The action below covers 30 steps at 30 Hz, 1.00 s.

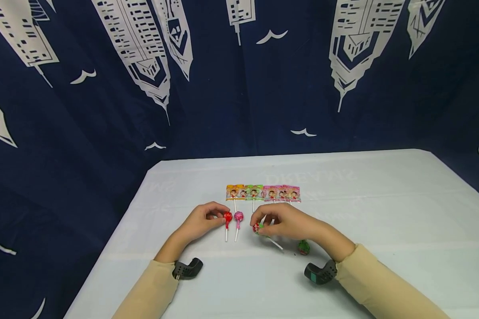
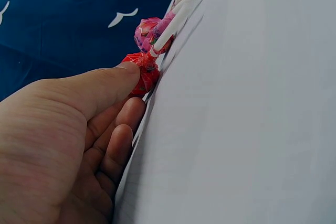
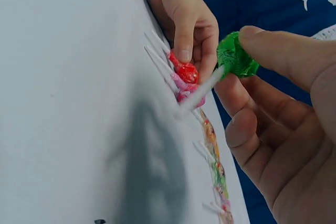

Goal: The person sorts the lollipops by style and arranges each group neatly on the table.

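My left hand pinches the red-wrapped head of a lollipop lying on the table, its white stick pointing toward me. Right beside it lies a pink lollipop, turned the same way. My right hand holds a green lollipop by its wrapped head between thumb and fingers. In the right wrist view this lollipop is raised off the table, its stick slanting down. Another green-wrapped lollipop rests on the table near my right wrist, its stick not showing.
Beyond my hands runs a row of flat-packed lollipops: an orange one, a light green one and pink ones at the right. They lie on a white-covered table. Behind hangs a dark blue curtain with white building prints.
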Motion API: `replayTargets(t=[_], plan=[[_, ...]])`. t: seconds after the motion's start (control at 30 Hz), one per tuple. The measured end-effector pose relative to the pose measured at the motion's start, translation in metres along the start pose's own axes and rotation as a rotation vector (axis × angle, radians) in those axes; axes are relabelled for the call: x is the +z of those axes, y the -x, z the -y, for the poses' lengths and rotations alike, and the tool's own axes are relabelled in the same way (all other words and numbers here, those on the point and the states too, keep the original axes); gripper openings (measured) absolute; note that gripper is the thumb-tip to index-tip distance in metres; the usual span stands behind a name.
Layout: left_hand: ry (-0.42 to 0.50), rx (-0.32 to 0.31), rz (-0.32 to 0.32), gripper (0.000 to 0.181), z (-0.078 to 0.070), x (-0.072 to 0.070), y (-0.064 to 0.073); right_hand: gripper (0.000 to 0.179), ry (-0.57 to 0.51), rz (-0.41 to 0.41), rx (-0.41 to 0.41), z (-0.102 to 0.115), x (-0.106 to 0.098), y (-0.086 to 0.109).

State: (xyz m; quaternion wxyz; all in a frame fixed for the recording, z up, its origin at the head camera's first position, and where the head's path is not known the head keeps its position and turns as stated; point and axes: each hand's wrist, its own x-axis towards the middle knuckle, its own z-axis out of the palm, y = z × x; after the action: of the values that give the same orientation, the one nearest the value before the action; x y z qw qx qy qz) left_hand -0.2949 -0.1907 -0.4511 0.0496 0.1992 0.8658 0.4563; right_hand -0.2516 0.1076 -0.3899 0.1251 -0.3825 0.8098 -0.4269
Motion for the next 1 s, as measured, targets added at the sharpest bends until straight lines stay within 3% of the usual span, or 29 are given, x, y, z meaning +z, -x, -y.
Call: replayTargets(t=[0.4, 0.63, 1.0], plan=[[0.008, -0.008, 0.003, 0.024, 0.001, 0.000, -0.001, 0.029, -0.023, -0.091, 0.116, -0.012, -0.004, -0.015], [0.013, -0.007, 0.003, 0.025, 0.002, 0.001, -0.001, 0.024, -0.022, -0.143, 0.155, -0.020, 0.000, -0.021], [0.008, -0.012, 0.006, 0.024, 0.002, 0.000, -0.001, 0.018, 0.079, -0.216, 0.180, -0.028, 0.013, -0.031]])
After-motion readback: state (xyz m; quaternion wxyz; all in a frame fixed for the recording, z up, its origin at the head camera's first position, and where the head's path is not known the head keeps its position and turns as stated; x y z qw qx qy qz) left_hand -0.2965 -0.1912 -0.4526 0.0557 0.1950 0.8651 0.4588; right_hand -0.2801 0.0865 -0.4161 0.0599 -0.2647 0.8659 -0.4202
